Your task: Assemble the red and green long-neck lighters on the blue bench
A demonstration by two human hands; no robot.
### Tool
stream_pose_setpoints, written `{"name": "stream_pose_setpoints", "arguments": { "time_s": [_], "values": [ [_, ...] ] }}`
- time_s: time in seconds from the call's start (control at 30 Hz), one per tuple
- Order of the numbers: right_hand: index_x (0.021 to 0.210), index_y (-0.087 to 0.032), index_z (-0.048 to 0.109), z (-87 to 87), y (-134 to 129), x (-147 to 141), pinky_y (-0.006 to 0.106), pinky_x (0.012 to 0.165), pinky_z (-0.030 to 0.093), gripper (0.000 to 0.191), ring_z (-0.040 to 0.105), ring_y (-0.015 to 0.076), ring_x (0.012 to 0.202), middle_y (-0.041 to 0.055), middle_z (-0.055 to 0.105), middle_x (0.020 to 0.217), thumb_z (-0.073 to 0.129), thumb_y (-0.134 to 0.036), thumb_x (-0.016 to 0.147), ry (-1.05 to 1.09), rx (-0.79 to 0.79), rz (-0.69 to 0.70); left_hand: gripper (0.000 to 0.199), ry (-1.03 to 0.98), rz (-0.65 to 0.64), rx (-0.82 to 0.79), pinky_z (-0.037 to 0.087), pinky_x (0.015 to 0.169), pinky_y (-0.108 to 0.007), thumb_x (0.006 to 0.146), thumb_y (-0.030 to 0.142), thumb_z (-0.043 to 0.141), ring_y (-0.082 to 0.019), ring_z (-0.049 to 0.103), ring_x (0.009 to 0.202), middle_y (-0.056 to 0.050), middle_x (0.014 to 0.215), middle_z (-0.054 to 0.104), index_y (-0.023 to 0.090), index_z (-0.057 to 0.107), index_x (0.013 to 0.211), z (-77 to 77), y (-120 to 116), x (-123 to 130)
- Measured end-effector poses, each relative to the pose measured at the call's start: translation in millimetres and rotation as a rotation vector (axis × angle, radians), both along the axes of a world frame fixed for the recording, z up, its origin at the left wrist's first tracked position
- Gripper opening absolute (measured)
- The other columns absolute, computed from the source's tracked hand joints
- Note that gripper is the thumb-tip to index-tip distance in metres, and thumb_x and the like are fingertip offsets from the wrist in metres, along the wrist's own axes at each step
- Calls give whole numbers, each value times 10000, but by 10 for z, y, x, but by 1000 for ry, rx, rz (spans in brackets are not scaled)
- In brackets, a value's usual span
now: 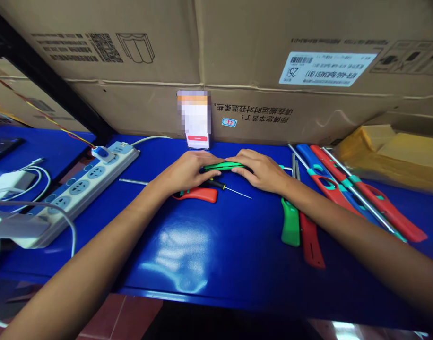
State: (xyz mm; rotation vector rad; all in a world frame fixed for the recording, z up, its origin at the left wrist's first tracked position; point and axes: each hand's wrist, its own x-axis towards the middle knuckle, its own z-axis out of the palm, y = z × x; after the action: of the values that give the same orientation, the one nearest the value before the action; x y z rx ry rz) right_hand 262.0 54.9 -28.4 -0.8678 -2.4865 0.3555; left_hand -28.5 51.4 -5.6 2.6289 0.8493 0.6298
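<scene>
My left hand (193,170) and my right hand (261,171) are closed on opposite ends of a green gas lighter (224,166), held level just above the blue table; a dark seam runs along its handle. Fingers cover both ends. Below it lies a thin screwdriver (220,184) with a black and yellow handle. A red gas lighter (198,194) lies under my left wrist, its metal tube pointing left. Beneath my right forearm are another green lighter (290,224) and a red lighter (311,243), partly hidden by the arm.
Several red and blue lighters (374,198) lie at the right, near a taped cardboard piece (397,156). A phone (197,120) leans on a large carton (138,99) behind. At the left stand a power strip (85,189) and a white charger (14,182) with cables.
</scene>
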Motion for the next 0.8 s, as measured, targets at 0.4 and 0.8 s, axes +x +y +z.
{"name": "stream_pose_setpoints", "arguments": {
  "time_s": [0.4, 0.8],
  "values": [
    [1540, -218, 632, -52, 5, 4, 561, 1119, 603, 434, 710, 363, 1288, 178, 723, 1365, 594, -349, 1127, -20, -2, 40, 277, 100, 93, 152, 633, 965, -379, 1099, 292, 680, -260, 808, 1046, -113, 1175, 854, 190, 815, 1317, 9, -32, 14],
    [1392, -253, 641, -1, -25, 23, 560, 1104, 587, 421, 696, 360, 1280, 138, 752, 1357, 677, -197, 975, -16, 53, -120, 372, 122, 125, 112, 624, 953, -411, 1088, 382, 599, -270, 801, 1013, -116, 1126, 857, 186, 825, 1309, 52, 32, -117]
  ]
}}
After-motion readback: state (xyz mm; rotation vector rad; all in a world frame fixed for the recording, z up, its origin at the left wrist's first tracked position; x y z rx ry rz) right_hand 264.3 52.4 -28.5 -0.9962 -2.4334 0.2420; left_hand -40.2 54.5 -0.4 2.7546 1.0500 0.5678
